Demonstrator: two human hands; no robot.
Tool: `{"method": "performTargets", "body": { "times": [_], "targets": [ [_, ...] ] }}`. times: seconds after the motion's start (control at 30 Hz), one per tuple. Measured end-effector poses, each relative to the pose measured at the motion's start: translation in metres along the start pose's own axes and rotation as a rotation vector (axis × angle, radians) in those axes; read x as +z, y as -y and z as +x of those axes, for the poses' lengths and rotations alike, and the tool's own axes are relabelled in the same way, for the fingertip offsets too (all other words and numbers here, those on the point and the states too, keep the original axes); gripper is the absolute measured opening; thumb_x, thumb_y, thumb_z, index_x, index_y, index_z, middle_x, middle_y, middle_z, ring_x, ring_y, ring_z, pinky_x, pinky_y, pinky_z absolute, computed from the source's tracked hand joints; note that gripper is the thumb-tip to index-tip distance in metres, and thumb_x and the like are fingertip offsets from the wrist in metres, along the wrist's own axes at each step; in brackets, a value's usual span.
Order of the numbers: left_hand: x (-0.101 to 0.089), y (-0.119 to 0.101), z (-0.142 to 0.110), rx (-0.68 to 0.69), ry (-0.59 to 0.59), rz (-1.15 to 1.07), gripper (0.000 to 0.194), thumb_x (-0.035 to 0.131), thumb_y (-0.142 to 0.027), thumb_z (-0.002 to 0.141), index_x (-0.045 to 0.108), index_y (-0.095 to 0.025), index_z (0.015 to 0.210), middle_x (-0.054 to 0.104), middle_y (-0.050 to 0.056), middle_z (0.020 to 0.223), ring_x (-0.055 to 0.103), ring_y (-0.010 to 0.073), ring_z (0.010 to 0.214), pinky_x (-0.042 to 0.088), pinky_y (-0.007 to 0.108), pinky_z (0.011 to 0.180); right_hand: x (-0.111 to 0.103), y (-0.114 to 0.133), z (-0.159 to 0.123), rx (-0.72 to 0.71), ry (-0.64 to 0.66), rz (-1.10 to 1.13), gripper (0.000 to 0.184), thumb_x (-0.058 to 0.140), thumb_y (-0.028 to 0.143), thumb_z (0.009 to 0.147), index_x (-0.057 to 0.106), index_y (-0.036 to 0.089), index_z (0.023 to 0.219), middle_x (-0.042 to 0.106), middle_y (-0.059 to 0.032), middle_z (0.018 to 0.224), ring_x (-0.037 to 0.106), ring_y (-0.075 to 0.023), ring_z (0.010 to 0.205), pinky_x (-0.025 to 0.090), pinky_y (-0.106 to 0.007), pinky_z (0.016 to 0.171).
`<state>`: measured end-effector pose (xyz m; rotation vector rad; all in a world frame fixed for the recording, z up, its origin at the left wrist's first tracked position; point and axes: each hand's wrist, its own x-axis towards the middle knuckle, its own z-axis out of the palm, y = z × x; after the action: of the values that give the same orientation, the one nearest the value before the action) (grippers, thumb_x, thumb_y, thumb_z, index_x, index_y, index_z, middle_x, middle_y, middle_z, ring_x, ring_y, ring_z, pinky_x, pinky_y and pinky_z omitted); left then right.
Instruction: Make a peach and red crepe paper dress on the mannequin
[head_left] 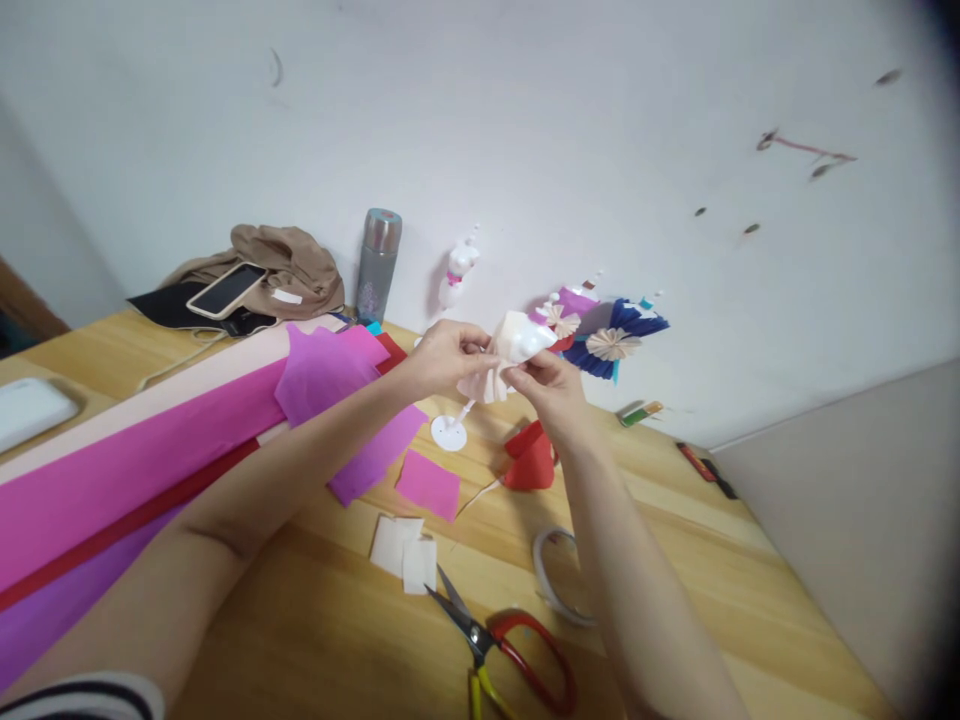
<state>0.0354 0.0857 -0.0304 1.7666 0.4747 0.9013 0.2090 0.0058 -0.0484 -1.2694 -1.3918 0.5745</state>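
Left hand (448, 360) and right hand (551, 388) pinch cream pleated paper (489, 386) around a white figure (531, 342), above a round base (448, 434); exact finger contact appears blurred. Three more figures (455, 272) near wall. Scissors (478, 634): one. Tape roll (545, 583): one, partly behind right forearm. Flask (375, 268): one, marking too small to read.

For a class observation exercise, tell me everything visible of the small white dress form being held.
The dress form has a glossy white, plastic-looking torso, a thin white stem and a round white base. Pale pleated material, apparently paper, fans out below the torso; a smoother cream piece covers part of it. It is tilted, held between the left hand and right hand. Whether the base touches the table is unclear.
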Motion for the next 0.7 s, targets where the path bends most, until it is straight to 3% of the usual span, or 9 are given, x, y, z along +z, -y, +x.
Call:
{"method": "performTargets", "body": {
  "times": [0.33,0.57,0.7],
  "targets": [
    [0.0061,-0.0008,-0.0002,0.03,-0.055,-0.025,0.012,0.07,-0.02,0.068,0.062,-0.013,0.062,0.045,-0.006,0.055,0.041,0.0074,0.058,0.032,0.023,0.057,-0.0017,-0.0058,-0.0007,-0.02,-0.003,-0.046,0.023,0.076,0.044,0.072,0.076,0.026,0.086,0.067,-0.0005,0.073,0.061,-0.0197,0.073,0.052,-0.037,0.073],
    [0.0073,-0.0045,-0.0016,0.001,-0.045,-0.17,0.01,0.072,-0.019,0.066,0.066,-0.011,0.07,0.051,-0.005,0.058,0.044,0.007,0.058,0.035,0.022,0.057,-0.0023,-0.0024,-0.0003,-0.018,0.011,-0.036,0.022,0.076,0.04,0.071,0.078,0.026,0.089,0.072,-0.0023,0.087,0.064,-0.021,0.082,0.052,-0.038,0.078],
    [0.0076,-0.0037,-0.0016,0.02,-0.063,-0.154,0.01,0.072,-0.019,0.066,0.065,-0.012,0.068,0.051,-0.005,0.058,0.044,0.0068,0.057,0.034,0.022,0.058,-0.0037,-0.0009,-0.0004,-0.029,0.022,-0.079,0.017,0.074,0.039,0.072,0.076,0.025,0.082,0.068,-0.001,0.076,0.062,-0.0211,0.078,0.052,-0.038,0.077]
  ]
}}
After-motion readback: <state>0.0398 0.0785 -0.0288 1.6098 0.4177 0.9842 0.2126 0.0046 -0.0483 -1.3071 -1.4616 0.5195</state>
